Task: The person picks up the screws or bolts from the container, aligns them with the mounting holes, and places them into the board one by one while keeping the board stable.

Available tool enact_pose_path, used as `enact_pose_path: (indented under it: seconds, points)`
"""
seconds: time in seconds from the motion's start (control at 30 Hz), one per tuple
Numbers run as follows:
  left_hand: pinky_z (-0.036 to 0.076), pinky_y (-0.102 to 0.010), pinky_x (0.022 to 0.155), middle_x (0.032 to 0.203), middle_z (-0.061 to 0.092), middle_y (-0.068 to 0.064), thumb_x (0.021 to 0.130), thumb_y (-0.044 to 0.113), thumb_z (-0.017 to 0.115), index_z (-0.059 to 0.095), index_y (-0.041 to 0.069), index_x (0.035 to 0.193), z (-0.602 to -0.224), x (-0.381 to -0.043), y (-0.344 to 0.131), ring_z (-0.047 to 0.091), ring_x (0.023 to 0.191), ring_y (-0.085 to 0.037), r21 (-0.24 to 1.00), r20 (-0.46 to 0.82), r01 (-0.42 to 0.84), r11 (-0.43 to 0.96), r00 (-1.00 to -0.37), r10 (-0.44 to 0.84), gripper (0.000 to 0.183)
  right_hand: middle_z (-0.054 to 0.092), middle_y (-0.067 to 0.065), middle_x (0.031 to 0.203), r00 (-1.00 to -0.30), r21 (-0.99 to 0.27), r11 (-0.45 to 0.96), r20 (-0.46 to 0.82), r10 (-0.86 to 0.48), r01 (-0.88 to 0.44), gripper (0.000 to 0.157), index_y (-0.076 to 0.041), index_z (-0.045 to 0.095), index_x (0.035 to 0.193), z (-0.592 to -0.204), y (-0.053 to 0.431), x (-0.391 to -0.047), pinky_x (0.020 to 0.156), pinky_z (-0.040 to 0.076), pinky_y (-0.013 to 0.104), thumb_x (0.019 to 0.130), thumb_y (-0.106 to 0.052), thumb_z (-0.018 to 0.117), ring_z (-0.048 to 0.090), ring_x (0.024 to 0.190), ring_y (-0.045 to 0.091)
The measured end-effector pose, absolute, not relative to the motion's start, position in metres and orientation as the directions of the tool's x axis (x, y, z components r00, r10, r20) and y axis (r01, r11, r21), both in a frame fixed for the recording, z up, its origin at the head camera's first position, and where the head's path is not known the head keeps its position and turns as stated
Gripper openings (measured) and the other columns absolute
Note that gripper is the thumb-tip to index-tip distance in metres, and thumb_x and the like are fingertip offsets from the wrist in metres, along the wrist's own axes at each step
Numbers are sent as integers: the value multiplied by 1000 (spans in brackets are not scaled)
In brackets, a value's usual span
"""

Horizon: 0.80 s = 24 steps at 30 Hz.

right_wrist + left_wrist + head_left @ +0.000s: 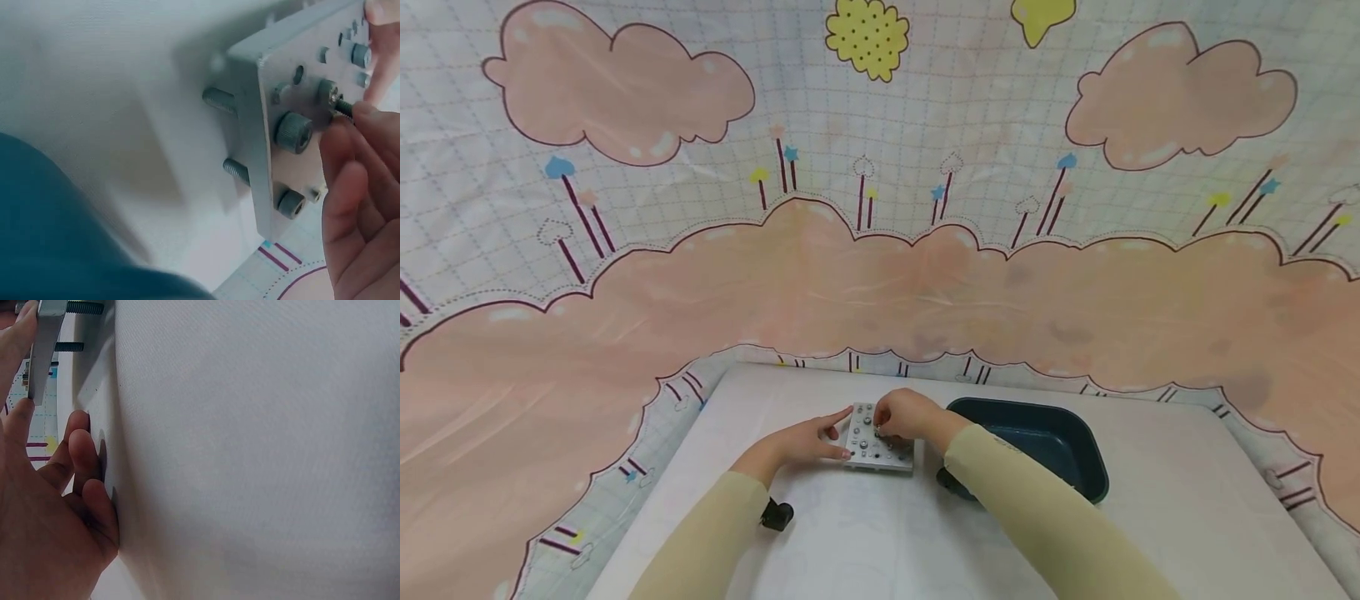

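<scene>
A silver metal plate [880, 464] studded with socket-head bolts sits on the white table. Threaded shanks [84, 307] stick out from its underside. My left hand [801, 442] spans the plate's left side, its index finger and thumb touching the edge, the other fingers loosely bent near the tabletop. Over the plate, my right hand [912, 415] pinches a small screw [344, 108] between thumb and index finger. That screw's threaded end is right by a bolt head [328, 92]; the fingers hide the rest of it. A larger socket-head bolt [294, 132] stands nearer the corner.
A dark teal tray [1096, 454] stands right of the plate, partly behind my right forearm. Black wrist devices [777, 515] show beside both sleeves. The white table [850, 550] ends at a patterned cloth backdrop [880, 292].
</scene>
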State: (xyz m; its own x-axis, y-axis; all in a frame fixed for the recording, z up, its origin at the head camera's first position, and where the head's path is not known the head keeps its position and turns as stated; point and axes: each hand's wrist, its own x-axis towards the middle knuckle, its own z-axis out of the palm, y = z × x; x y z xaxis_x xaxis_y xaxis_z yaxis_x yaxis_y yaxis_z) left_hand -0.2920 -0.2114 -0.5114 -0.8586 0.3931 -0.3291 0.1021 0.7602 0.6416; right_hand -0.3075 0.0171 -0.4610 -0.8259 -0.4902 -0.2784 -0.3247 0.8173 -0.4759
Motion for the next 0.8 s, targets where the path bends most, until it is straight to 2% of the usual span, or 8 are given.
enact_pose_path:
  seconds: [0.23, 0.43, 0.63, 0.8]
  points:
    - [38, -41, 88, 110, 52, 1, 82, 46, 79, 28, 32, 157, -511, -292, -208, 48, 97, -19, 640, -339, 93, 763, -857, 389, 92, 62, -7, 87, -826, -379, 852, -294, -481, -361, 8, -21, 77, 96, -461, 15, -302, 73, 48, 28, 92, -17, 71, 56, 77, 13]
    - [38, -41, 86, 111, 52, 0, 82, 48, 78, 28, 30, 158, -511, -295, -202, 47, 97, -19, 642, -338, 114, 758, -846, 413, 93, 63, -7, 89, -831, -358, 862, -296, -470, -360, 12, -20, 78, 102, -462, 22, -301, 77, 47, 29, 91, -17, 72, 55, 79, 12]
    - [38, -42, 88, 113, 53, -1, 82, 50, 78, 29, 29, 157, -514, -297, -202, 48, 98, -20, 657, -329, 110, 745, -848, 415, 92, 62, -6, 91, -842, -399, 860, -297, -451, -320, 22, -20, 74, 113, -461, 30, -299, 74, 48, 28, 91, -18, 73, 56, 81, 12]
    - [41, -44, 92, 116, 57, -2, 88, 51, 70, 32, 27, 157, -522, -294, -208, 53, 99, -19, 707, -322, 45, 706, -868, 377, 82, 62, -6, 92, -855, -457, 831, -242, -459, -317, 30, -18, 70, 122, -452, 34, -292, 72, 49, 30, 93, -25, 71, 57, 80, 12]
